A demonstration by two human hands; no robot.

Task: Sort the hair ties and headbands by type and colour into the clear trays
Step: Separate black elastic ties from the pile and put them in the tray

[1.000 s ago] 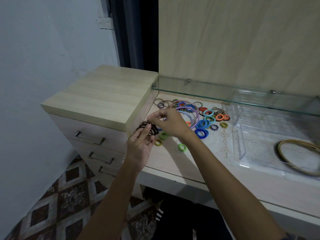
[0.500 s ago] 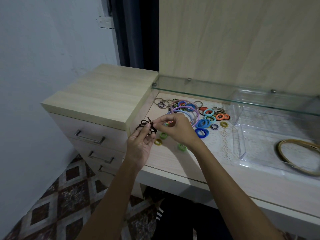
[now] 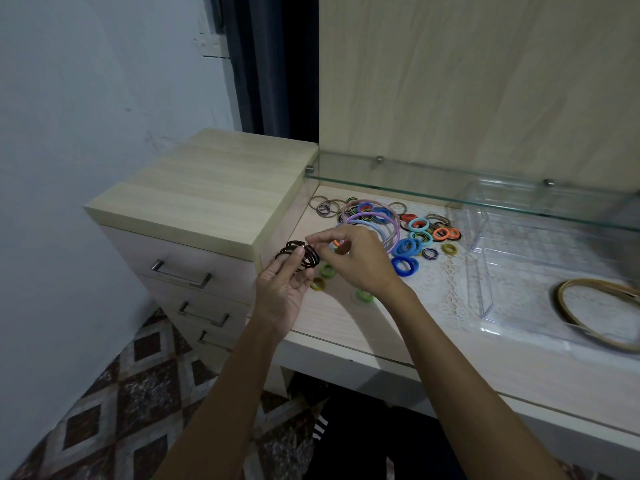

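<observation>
My left hand [image 3: 282, 292] holds a bunch of thin dark brown hair ties [image 3: 298, 257] over the desk's left end. My right hand [image 3: 353, 258] pinches one of those ties at the top of the bunch. Behind my hands lies a heap of coloured hair ties [image 3: 415, 233] in blue, orange, teal and striped colours, with purple and blue headbands [image 3: 388, 216] on it. Loose green ties [image 3: 365, 295] and an olive tie [image 3: 317, 284] lie near my wrists. A clear tray [image 3: 485, 296] at the right holds tan headbands [image 3: 595, 310].
A second clear tray [image 3: 485, 199] stands behind the first, under a glass shelf [image 3: 450, 195]. A drawer unit [image 3: 207, 195] with metal handles rises at the left of the desk [image 3: 450, 358]. A white lace mat [image 3: 443, 285] covers the desk's middle. Patterned floor lies below.
My right hand has come down and left from the heap to the bunch of dark ties, and both hands have shifted slightly toward me.
</observation>
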